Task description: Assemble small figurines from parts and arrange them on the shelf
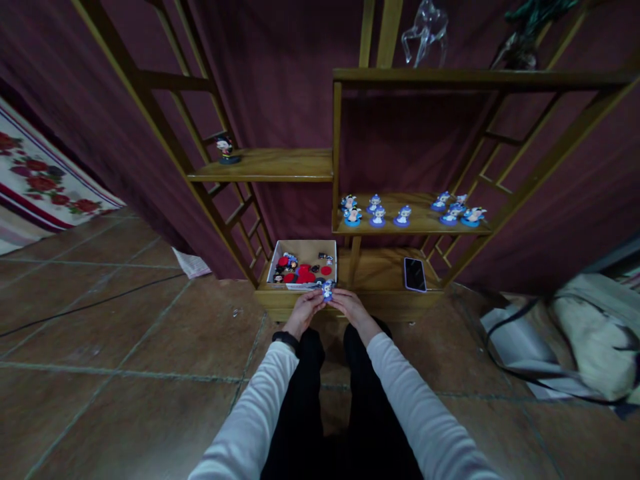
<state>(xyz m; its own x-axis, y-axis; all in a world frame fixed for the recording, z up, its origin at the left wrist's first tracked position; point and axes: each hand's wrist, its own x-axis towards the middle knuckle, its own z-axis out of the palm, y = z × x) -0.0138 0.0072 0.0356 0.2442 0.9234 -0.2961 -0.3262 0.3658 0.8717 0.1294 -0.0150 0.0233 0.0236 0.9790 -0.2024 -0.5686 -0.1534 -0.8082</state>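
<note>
Between the fingertips of both my hands is a small blue-and-white figurine (327,291), upright. My left hand (304,312) grips it from the left and my right hand (351,307) from the right. Just beyond them a white cardboard box (329,248) stands on the bottom shelf. Inside it lie red discs (306,274) and several small dark figurines (279,277). On the middle right shelf (425,223) several similar figurines (378,216) stand on round bases, some purple-blue, some with pink and bright blue.
A phone (415,275) lies on the bottom shelf to the right. One dark figurine (227,149) stands on the left shelf (280,165). A clear glass horse (427,33) is on the top shelf. A pale bag (593,333) rests on the floor at right; a cable (95,303) crosses the floor at left.
</note>
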